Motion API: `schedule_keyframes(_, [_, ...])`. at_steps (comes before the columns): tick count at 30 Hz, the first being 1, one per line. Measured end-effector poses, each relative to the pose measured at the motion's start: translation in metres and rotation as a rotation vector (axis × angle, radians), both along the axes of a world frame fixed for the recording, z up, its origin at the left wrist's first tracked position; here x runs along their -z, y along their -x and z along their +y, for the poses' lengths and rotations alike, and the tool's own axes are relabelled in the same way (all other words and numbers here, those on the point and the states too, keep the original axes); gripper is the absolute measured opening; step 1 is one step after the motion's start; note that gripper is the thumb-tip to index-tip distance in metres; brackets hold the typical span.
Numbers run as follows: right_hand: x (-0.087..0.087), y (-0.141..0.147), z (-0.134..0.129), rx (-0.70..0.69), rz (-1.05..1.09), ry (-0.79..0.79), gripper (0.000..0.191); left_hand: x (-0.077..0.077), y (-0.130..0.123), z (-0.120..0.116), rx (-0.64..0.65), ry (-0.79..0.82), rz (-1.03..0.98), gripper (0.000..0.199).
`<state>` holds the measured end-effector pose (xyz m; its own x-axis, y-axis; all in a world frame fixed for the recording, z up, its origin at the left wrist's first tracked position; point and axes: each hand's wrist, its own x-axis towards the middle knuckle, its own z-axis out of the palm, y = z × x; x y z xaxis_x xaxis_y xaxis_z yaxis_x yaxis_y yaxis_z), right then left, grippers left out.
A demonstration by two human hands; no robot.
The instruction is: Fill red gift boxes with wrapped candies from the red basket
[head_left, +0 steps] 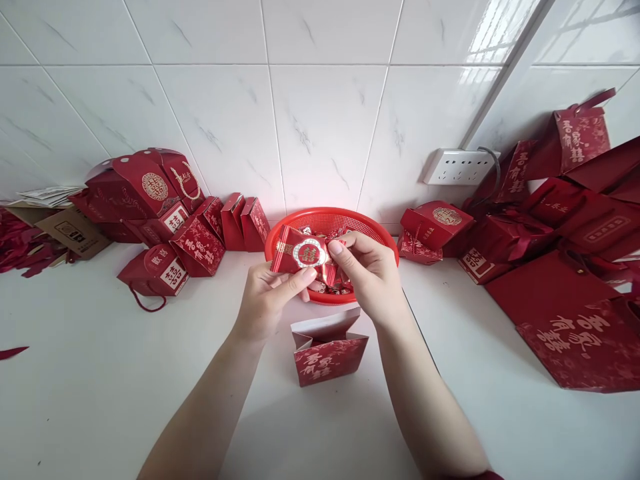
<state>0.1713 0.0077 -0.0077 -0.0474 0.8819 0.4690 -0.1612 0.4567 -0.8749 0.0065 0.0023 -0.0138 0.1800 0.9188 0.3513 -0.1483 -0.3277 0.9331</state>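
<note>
Between my two hands is a red wrapped candy packet (309, 253) with a round white-and-gold emblem. My left hand (273, 293) pinches its lower left side, thumb on the front. At its right end, my right hand (373, 270) is closed with the thumb on the wrapper. Behind and below the packet stands a red plastic basket (285, 223) holding several wrapped sweets, partly hidden by my hands. Nearer to me, a small red paper box (330, 362) with pale lettering stands with its top open, below and between my wrists.
At left, several red gift boxes (200, 240) stand along the tiled wall, beside a brown cardboard box (75, 230). On the right are a red box (435, 227), a white power strip (459, 167) and a pile of red gift bags (575, 333).
</note>
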Motion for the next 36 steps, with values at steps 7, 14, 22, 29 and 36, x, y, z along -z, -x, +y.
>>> schedule_keyframes(7, [0.002, 0.001, 0.0, -0.066, 0.001, 0.03, 0.026, 0.001, 0.002, 0.0, -0.034, -0.053, 0.057, 0.023])
schedule_keyframes(14, [0.002, -0.034, 0.009, -0.091, -0.182, -0.25, 0.014, 0.0, 0.013, 0.005, -0.495, -0.898, 0.65, 0.009])
schedule_keyframes(22, [-0.003, -0.063, 0.006, -0.181, -0.254, -0.469, 0.026, -0.005, 0.019, 0.004, -0.475, -1.254, 0.754, 0.027])
schedule_keyframes(29, [-0.01, -0.095, -0.009, -0.073, -0.452, -0.242, 0.014, -0.018, 0.018, -0.011, 0.216, -0.361, 0.956, 0.018])
schedule_keyframes(36, [-0.017, -0.103, -0.023, -0.09, -0.58, -0.175, 0.014, -0.019, 0.015, -0.009, 0.374, -0.163, 1.141, 0.013])
